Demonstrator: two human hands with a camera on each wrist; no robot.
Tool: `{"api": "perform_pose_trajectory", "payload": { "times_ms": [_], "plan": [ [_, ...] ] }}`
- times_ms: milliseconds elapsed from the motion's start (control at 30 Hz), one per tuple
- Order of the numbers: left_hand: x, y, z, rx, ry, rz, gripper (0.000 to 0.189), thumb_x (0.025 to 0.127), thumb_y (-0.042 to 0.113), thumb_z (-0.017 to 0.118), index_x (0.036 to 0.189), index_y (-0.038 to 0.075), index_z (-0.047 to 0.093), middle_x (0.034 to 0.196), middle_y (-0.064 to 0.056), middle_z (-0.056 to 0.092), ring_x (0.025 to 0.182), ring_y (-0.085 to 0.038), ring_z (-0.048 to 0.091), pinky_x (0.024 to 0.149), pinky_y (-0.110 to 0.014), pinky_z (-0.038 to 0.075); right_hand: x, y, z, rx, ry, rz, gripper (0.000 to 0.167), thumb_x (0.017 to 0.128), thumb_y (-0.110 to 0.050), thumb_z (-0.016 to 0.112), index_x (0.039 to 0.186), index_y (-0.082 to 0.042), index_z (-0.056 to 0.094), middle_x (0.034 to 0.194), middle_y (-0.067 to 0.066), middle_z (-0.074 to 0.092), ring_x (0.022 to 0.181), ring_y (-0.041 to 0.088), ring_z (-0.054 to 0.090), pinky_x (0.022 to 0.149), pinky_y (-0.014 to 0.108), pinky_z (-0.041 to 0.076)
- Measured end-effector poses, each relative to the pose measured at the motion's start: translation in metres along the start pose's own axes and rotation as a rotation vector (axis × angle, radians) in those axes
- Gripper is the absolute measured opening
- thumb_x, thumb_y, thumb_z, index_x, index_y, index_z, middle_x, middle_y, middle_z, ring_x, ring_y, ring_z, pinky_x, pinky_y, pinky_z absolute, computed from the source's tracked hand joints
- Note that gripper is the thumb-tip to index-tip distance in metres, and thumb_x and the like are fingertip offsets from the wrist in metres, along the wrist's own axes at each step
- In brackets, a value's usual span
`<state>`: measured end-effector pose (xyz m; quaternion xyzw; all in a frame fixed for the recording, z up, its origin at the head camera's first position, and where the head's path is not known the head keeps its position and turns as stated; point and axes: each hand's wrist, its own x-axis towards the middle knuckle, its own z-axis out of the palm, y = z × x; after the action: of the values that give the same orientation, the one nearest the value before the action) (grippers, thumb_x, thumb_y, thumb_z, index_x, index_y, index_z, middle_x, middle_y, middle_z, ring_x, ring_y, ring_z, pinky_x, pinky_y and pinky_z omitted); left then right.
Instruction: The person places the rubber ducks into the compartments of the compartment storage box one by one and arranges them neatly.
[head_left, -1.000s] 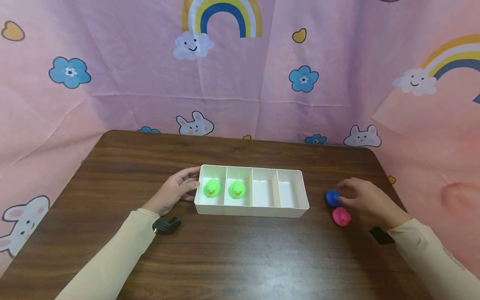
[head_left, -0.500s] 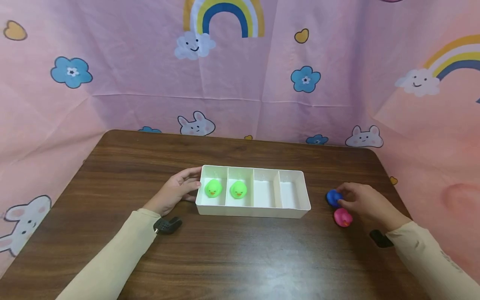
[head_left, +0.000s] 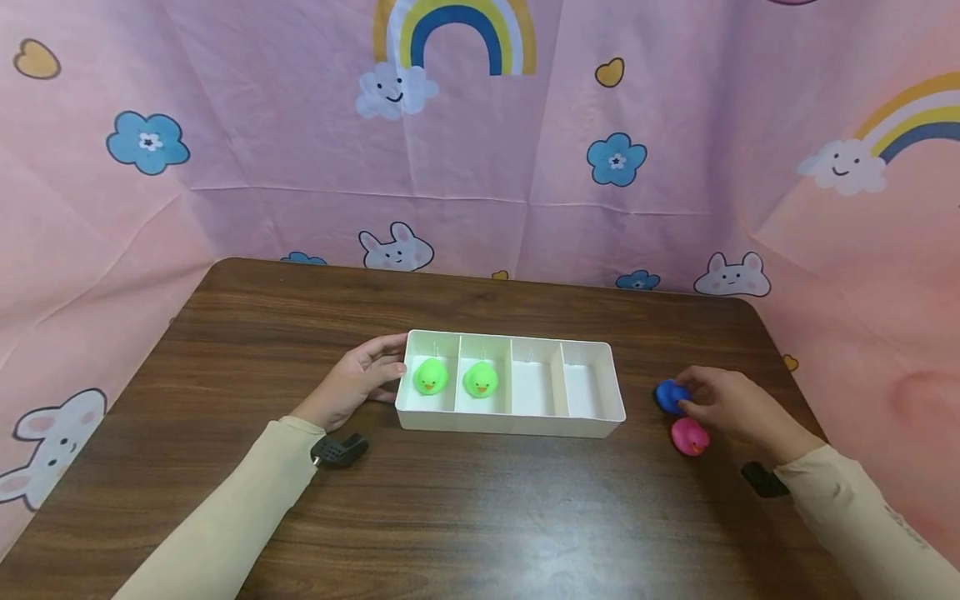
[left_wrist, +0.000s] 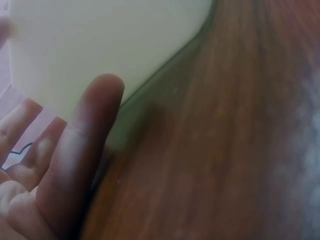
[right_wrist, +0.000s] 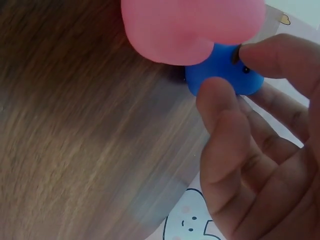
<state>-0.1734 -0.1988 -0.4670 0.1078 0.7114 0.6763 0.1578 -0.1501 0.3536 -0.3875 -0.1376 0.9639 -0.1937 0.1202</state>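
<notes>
My left hand point(head_left: 352, 379) rests against the left end of a white box point(head_left: 506, 422) with a row of compartments. In the left wrist view the thumb point(left_wrist: 95, 110) lies along the box's end wall point(left_wrist: 110, 45). A green rubber duck point(head_left: 431, 377) sits in the leftmost compartment, and another green duck point(head_left: 481, 380) in the one beside it. On the right, my right hand point(head_left: 731, 406) pinches a blue rubber duck point(head_left: 669, 396) between thumb and fingers, at the table. A pink rubber duck point(head_left: 689, 437) lies just in front of it, large in the right wrist view.
All of this is on a dark wooden table point(head_left: 480, 517), whose far edge meets a pink and lilac printed cloth point(head_left: 465, 150). Black wrist devices, one below each hand, hang near the tabletop. Both right compartments of the box hold nothing.
My right hand's fingers have come in around the blue duck. My left hand stays at the box's end. The whole head view has shifted slightly.
</notes>
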Motion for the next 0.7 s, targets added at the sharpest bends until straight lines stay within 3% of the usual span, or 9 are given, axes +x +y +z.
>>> {"api": "perform_pose_trajectory", "payload": {
  "times_ms": [700],
  "plan": [
    [-0.0014, 0.0009, 0.0024, 0.002, 0.003, 0.002, 0.064, 0.102, 0.023, 0.066, 0.158, 0.008, 0.038, 0.156, -0.022, 0.046, 0.135, -0.039, 0.054, 0.085, -0.042, 0.062, 0.0005, -0.0008, 0.0077, 0.067, 0.004, 0.027, 0.032, 0.095, -0.015, 0.075, 0.122, -0.002, 0.064, 0.117, 0.02, 0.069, 0.107, 0.039, 0.067, 0.085, 0.053, 0.06]
  ]
}}
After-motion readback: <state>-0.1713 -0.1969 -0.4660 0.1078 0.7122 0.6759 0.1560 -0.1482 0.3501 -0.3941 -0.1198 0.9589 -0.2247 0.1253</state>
